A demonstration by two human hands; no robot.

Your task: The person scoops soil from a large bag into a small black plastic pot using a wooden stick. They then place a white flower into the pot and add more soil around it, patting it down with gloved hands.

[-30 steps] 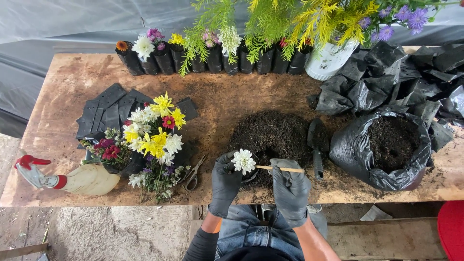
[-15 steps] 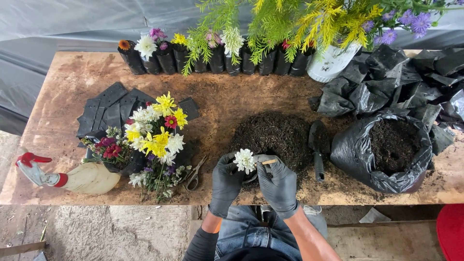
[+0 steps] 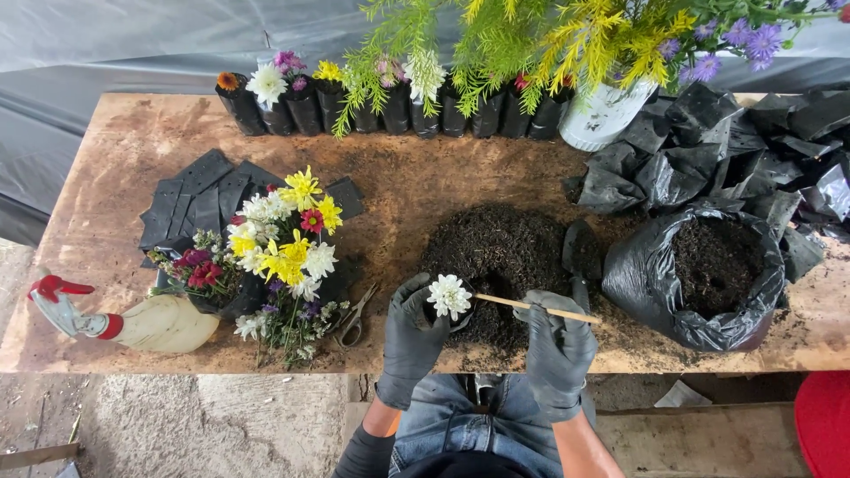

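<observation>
Both my hands wear dark gloves at the table's front edge. My left hand (image 3: 410,341) grips a small black pot holding a white flower (image 3: 450,296). My right hand (image 3: 558,350) holds a thin wooden stick (image 3: 531,307), whose tip points into the pot just under the flower. A heap of dark soil (image 3: 500,252) lies right behind both hands on the wooden table (image 3: 133,159).
A bunch of yellow, white and red flowers (image 3: 279,243) lies left, with scissors (image 3: 354,320), flat black bags (image 3: 195,199) and a spray bottle (image 3: 133,326). A trowel (image 3: 580,252) and a black soil bag (image 3: 708,274) sit right. Potted flowers (image 3: 390,102) line the back.
My right hand has shifted right and turned the stick, so its tip now points into the pot under the white flower. My left hand kept holding the pot.
</observation>
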